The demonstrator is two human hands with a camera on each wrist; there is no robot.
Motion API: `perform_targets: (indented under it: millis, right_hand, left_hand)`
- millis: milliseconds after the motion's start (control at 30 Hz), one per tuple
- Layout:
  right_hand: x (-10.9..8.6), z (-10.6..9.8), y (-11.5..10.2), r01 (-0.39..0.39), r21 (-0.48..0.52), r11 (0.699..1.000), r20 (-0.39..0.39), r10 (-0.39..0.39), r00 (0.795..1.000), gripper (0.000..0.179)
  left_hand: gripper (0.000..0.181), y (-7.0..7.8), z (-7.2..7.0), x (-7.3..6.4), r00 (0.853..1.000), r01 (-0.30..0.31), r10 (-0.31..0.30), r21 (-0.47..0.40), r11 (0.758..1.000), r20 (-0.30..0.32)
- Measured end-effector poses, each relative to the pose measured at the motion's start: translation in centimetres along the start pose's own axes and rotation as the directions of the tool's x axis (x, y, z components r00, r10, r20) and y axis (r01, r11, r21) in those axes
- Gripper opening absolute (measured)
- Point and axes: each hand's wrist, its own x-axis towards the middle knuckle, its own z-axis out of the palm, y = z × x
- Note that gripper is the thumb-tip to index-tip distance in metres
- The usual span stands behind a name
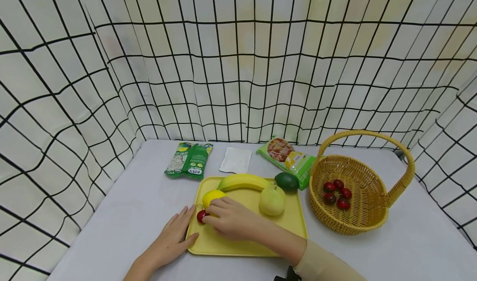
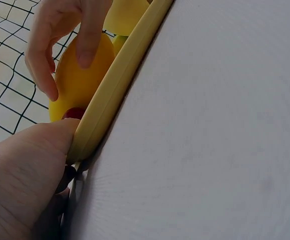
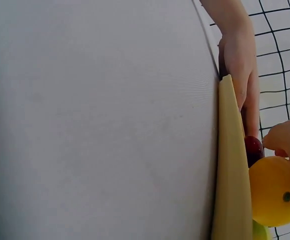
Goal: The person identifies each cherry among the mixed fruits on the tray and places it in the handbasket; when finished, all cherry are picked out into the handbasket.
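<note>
My left hand (image 1: 171, 239) rests at the left edge of the yellow tray (image 1: 238, 250), its fingers straight along the rim. Over the tray's left part is my right hand (image 1: 232, 219), fingers bent and spread apart, with no object between them in the left wrist view. A dark red cherry (image 1: 202, 216) lies on the tray by its fingertips; in the right wrist view the cherry (image 3: 254, 150) sits between both hands. Just beyond is a yellow lemon (image 1: 213, 198), partly hidden by the right hand. A banana (image 1: 244, 181), a pale green pear (image 1: 272, 200) and an avocado (image 1: 287, 182) are farther along.
A wicker basket (image 1: 372, 227) with a tall handle stands to the right, several cherries (image 1: 337, 194) inside. Behind the tray lie a green snack bag (image 1: 190, 160), a white folded cloth (image 1: 236, 160) and a green food packet (image 1: 288, 157). Black-lined netting surrounds the table.
</note>
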Motion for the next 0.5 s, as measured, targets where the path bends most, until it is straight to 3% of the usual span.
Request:
perform_targets:
  millis: [267,500]
  right_hand:
    - [1.0,1.1,-0.4,-0.004,-0.16,0.987,-0.032,-0.002,0.999,0.019]
    - [1.7,1.7,-0.2,-0.012,-0.208,0.978,-0.054,0.001,0.999,0.02]
  left_hand:
    - [0.074,-0.2,0.1,0.1,1.0,-0.025,0.025,0.004,1.0,-0.012]
    - [0.073,-0.2,0.2,0.0,0.999,-0.035,0.035,0.012,0.999,-0.025]
